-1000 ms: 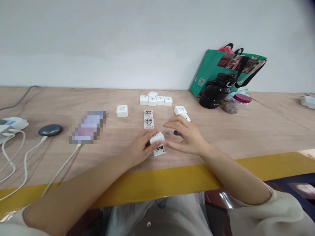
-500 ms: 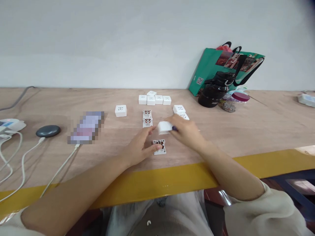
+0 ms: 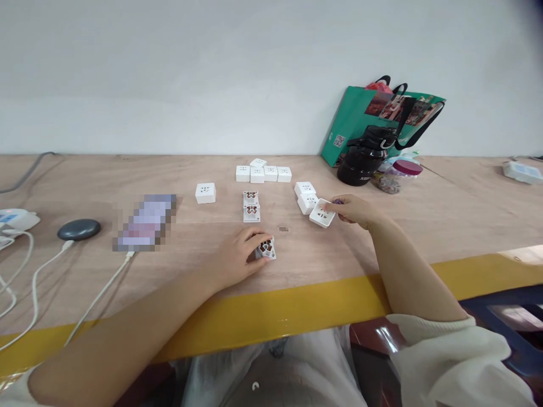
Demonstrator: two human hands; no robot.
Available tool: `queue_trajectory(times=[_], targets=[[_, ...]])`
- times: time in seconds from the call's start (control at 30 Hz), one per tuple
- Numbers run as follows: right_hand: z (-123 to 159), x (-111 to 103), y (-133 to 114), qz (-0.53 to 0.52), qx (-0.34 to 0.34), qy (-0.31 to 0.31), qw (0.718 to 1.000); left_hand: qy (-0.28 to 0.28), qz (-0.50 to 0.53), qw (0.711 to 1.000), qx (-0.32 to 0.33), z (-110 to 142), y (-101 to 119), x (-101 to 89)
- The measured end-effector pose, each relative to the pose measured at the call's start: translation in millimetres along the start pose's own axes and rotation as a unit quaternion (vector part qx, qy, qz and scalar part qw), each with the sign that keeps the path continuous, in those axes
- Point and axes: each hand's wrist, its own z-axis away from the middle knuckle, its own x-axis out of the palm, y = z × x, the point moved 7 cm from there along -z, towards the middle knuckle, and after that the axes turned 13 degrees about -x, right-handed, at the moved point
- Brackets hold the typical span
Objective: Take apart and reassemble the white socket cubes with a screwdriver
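Observation:
My left hand (image 3: 244,254) rests on the table with thumb and fingers closed around a white socket base (image 3: 268,250) that shows copper-coloured contacts. Off to the right, my right hand (image 3: 354,211) grips a white socket cover (image 3: 321,215), tilted with its slotted face up, beside two other white sockets (image 3: 306,202). Something small and purple (image 3: 337,202) also shows in that hand; its kind is hidden by the fingers. Beyond my left hand, two more socket bases (image 3: 251,213) stand one behind the other.
Several white sockets (image 3: 270,173) are grouped near the wall, and a single socket (image 3: 206,193) sits left of them. On the left lie a phone (image 3: 146,222), a dark round device (image 3: 79,229) and white cables. A black bottle (image 3: 358,167) and green bag (image 3: 350,121) stand back right.
My right hand has moved right with the cover, turning its slotted face up. My left hand has closed on the socket base and shifted it slightly left.

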Motion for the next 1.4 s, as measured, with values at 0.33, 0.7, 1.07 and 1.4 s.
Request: queue_trajectory(times=[0.33,0.7,1.07,1.4], targets=[[3.3,1.6,-12.2,0.08,-0.015,0.018,0.997,0.02,-0.008,1.0,-0.004,-2.9,-8.4,-2.0],[-4.1,-46.3,26.0,-0.116,-0.008,0.303,0.946,0.028,-0.014,0.999,-0.029,-8.0,-16.5,-5.2],[-23.1,-36.8,21.7,0.13,-0.071,0.323,0.935,0.046,-0.019,0.998,-0.032,-12.0,-21.8,-8.0],[-73.6,-14.2,10.6,0.224,-0.103,0.22,0.944,0.062,-0.007,0.998,-0.033,-13.2,-32.5,-3.2]])
